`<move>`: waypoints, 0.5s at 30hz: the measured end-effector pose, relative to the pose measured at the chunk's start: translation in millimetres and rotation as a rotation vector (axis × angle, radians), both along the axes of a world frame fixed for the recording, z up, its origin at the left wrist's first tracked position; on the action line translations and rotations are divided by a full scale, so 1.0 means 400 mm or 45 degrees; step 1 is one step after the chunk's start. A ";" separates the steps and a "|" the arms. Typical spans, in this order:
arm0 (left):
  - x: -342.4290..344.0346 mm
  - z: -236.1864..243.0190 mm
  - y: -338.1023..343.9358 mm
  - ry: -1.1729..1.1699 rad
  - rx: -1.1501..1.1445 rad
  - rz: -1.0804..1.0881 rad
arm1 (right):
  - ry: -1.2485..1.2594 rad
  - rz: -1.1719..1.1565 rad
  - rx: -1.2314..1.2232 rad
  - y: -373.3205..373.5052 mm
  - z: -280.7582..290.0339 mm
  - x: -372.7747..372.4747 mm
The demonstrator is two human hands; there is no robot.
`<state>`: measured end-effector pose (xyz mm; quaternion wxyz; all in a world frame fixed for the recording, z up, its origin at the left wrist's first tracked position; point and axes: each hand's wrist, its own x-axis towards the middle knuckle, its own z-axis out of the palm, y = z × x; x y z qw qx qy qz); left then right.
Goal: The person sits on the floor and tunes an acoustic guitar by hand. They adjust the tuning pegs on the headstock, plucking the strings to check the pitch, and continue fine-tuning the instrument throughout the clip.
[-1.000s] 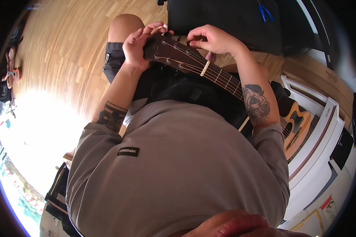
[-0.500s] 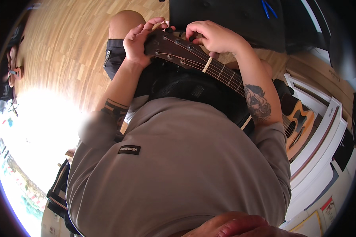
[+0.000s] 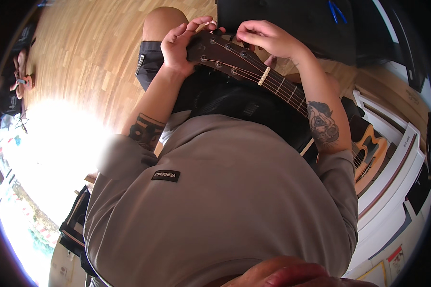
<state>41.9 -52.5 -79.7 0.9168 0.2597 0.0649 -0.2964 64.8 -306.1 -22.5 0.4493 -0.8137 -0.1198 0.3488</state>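
A guitar's dark brown headstock (image 3: 210, 50) lies across my lap, its neck (image 3: 282, 88) running down to the right past a pale nut (image 3: 264, 75). Around the headstock's end curls my left hand (image 3: 178, 50), its thumb raised and its fingers reaching over the far edge, where a small whitish bit shows at the fingertips. My right hand (image 3: 270, 40) is bent over the far side, fingers curled about a black tuning peg (image 3: 245, 45); the hand partly hides the grip. Another black tuning peg (image 3: 219, 31) sits near my left fingertips. Strings run to several metal posts.
Under the neck is a black mesh-like surface (image 3: 225, 98). To the right, a second guitar (image 3: 371, 153) with a light wooden body stands beside white panels (image 3: 397, 162). A dark surface (image 3: 282, 16) with a blue tool (image 3: 337, 12) lies beyond my hands. Wooden floor (image 3: 96, 43) spreads left.
The whole view has shifted, so guitar and hands sit slightly farther right and higher. My right fingers have changed their bend around the tuning peg; my left hand stays at the headstock.
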 end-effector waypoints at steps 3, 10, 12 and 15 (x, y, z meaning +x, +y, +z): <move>-0.003 0.018 -0.001 0.040 0.051 0.021 | 0.064 -0.005 -0.287 0.041 0.001 0.004; -0.004 0.002 0.003 0.030 -0.020 0.036 | 0.138 0.033 -0.401 0.025 0.007 0.005; 0.002 -0.003 -0.001 0.002 -0.052 0.024 | 0.180 0.063 -0.277 0.009 -0.026 0.007; -0.002 -0.003 0.001 -0.017 -0.064 0.027 | 0.234 0.087 -0.208 0.006 -0.016 0.018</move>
